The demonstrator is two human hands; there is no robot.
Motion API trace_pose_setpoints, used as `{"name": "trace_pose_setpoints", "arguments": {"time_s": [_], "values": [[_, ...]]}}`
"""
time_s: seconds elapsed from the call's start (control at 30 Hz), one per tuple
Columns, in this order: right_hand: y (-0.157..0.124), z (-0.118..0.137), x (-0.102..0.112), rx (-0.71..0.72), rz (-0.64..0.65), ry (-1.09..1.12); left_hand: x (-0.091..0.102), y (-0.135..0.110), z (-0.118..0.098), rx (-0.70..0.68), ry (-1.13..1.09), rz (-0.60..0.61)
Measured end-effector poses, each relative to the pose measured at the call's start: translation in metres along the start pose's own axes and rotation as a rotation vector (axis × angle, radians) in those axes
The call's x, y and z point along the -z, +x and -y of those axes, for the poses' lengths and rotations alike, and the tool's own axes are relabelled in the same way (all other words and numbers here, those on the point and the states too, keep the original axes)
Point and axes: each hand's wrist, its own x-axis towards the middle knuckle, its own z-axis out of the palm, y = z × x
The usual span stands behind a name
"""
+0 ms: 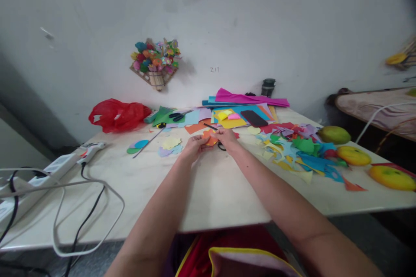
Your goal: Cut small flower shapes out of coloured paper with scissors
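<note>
My left hand (194, 147) pinches an orange paper flower (211, 136) with scalloped edges, just above the table. My right hand (227, 139) is closed around a thin dark pencil (210, 127) that points up and left across the flower. Under the right hand a black loop (221, 146) shows, like a scissors handle; the rest of it is hidden. To the left lie pale yellow and lilac paper flowers (171, 143). Behind the hands is a piece of orange paper (196, 127).
Paper scraps (292, 147) are heaped on the right, beside mangoes (354, 156). At the back lie coloured sheets (251, 99), a phone (254, 118), scissors (177, 116) and a red plastic bag (118, 115). Cables (120, 207) and a power strip (61, 162) occupy the left edge.
</note>
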Motion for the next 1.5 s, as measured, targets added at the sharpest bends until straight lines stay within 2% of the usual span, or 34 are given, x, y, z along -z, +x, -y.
{"name": "trace_pose_setpoints", "arguments": {"time_s": [0.23,0.4,0.5,0.73,1.13,1.5], "values": [[-0.002,-0.004,-0.001,-0.069,0.019,0.055,0.001,0.0,0.002,-0.038,0.067,-0.012],[-0.003,-0.001,0.002,-0.19,0.089,0.243,0.003,0.003,0.003,-0.071,0.113,-0.015],[-0.002,-0.001,0.006,-0.248,0.109,0.254,0.004,0.005,0.004,-0.077,0.133,-0.033],[-0.007,0.003,0.008,-0.224,0.12,0.238,0.002,0.004,0.003,-0.09,0.169,-0.03],[-0.006,0.001,0.006,-0.294,0.096,0.277,0.003,0.006,0.005,-0.062,0.186,-0.071],[-0.007,-0.009,-0.003,-0.188,-0.009,0.129,0.005,0.008,0.009,-0.058,0.196,-0.09]]}}
